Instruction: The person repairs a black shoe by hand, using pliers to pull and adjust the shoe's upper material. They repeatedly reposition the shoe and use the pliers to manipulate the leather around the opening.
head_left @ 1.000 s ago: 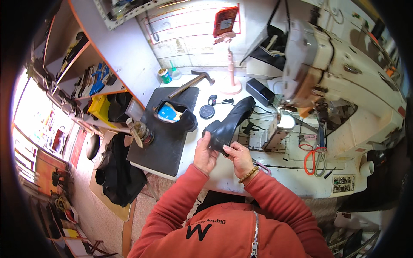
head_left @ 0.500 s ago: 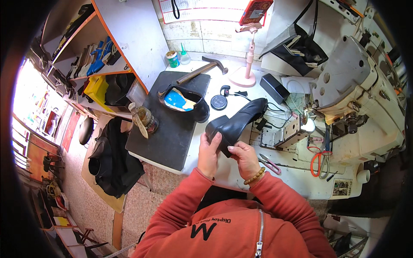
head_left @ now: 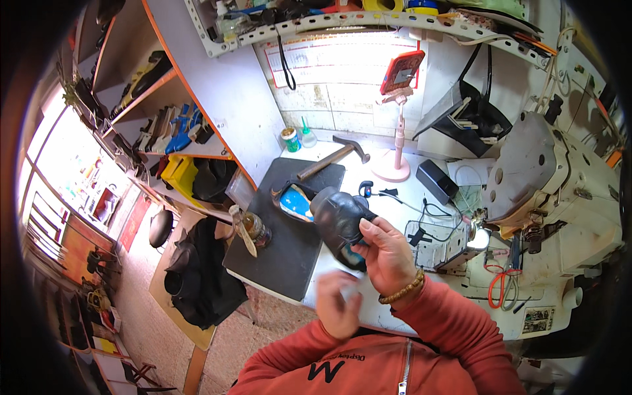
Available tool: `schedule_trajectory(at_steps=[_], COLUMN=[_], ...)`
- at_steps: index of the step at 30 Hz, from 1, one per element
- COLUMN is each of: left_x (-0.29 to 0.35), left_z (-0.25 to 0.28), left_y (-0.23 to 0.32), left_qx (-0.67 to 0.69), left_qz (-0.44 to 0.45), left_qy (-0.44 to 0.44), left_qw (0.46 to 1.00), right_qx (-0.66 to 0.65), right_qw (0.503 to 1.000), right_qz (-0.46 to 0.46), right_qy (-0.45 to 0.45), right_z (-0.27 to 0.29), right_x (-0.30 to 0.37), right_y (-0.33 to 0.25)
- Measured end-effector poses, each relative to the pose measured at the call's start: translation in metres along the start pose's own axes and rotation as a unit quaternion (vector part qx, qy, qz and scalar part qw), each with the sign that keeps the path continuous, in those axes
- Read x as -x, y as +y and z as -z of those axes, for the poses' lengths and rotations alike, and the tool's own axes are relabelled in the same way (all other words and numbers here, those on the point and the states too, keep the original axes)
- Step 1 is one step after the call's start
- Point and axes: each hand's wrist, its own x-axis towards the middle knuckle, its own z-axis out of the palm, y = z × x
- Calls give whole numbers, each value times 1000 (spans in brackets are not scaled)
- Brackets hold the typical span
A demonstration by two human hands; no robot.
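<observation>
My right hand (head_left: 387,260) grips a black leather shoe (head_left: 337,214), thumb on its near side, and holds it raised in front of me. A little of a blue lining shows at the shoe's lower edge. Below and left of it is my left hand (head_left: 338,304), apart from the shoe; motion blur smears its fingers. Behind the held shoe, partly covered by it, a second black shoe (head_left: 279,197) with a blue and cream insole rests on the dark mat (head_left: 280,266). Beside that shoe stands a glass jar (head_left: 258,234) with a brush leaning on it.
A hammer (head_left: 327,162) lies across the mat's far edge. A pink phone stand (head_left: 399,141) and a black box (head_left: 437,181) stand behind the held shoe. To the right are red-handled scissors (head_left: 497,289) and a large sewing machine (head_left: 536,171). Shelves (head_left: 197,150) rise at the left.
My left hand has let go of the shoe and dropped away from it. The right hand has turned the shoe so its toe points away leftward. The view has tilted up, showing an overhead shelf.
</observation>
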Motion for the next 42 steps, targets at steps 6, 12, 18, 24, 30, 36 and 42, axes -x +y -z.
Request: schedule_trajectory(at_steps=[6,12,18,24,30,36,42], left_x=[-1,-28,-54,-68,-76,-87,-82], left_z=[-9,-38,-39,-41,-53,-27,8], left_y=[10,17,3,-6,15,50,82], left_qx=[178,385,574,497,417,413,371], left_qz=[231,341,367,431,341,305,446], left_qy=[-51,47,79,127,165,100,55], left_qw=[955,856,727,743,826,852,813], right_qx=[28,92,56,75,186,334,742], right_qw=[997,989,992,991,972,931,640], right_qz=[-55,105,101,89,83,121,198], right_qy=[56,56,52,69,119,-81,-2], right_z=[-3,-9,6,11,9,61,172], right_x=[8,14,16,22,32,70,93], right_y=[0,8,12,17,4,-23,-31])
